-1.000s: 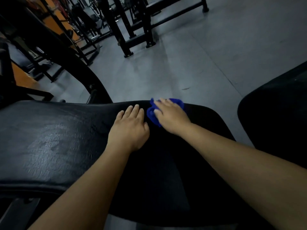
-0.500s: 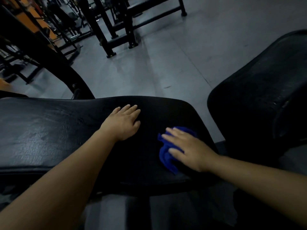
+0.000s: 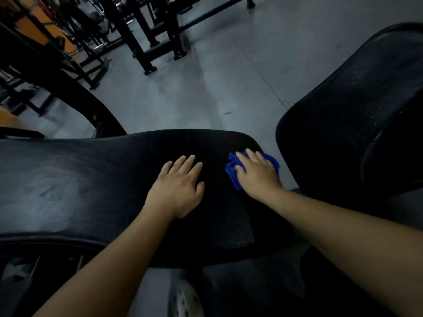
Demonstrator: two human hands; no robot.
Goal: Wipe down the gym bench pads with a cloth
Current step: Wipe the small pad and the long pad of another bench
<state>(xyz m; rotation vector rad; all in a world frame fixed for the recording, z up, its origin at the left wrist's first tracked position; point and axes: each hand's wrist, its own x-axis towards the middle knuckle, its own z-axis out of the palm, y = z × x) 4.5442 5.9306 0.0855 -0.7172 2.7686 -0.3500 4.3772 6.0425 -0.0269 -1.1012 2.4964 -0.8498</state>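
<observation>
Blue cloth [image 3: 231, 173]: bunched, on the R end of the bench pad [image 3: 80, 179], near its far-R corner; mostly covered by yr R hand.
R hand [image 3: 257, 176]: palm down, fingers stretched nearly straight, pressing the cloth flat on the vinyl, no fist round it. Prob. so a wide patch of fabric rubs at once.
L hand [image 3: 177, 188]: flat on the pad just beside the cloth, fingers straight & close together, holding nothing. Reads as a brace so you can lean over the pad.
Bench pad: black, scuffed; dull smears show toward the L end, so that part prob. needs passes yet.
Second pad [image 3: 343, 115]: black, tilted, to yr R, a gap between it & the first; speckled w/ marks, no cloth on it, so judged not done.
Floor [image 3: 217, 88]: grey, beyond both pads.
Racks [image 3: 142, 42]: black frames, far L, well apart.
Wheel [image 3: 185, 300]: pale, below the near pad edge, blurred.
</observation>
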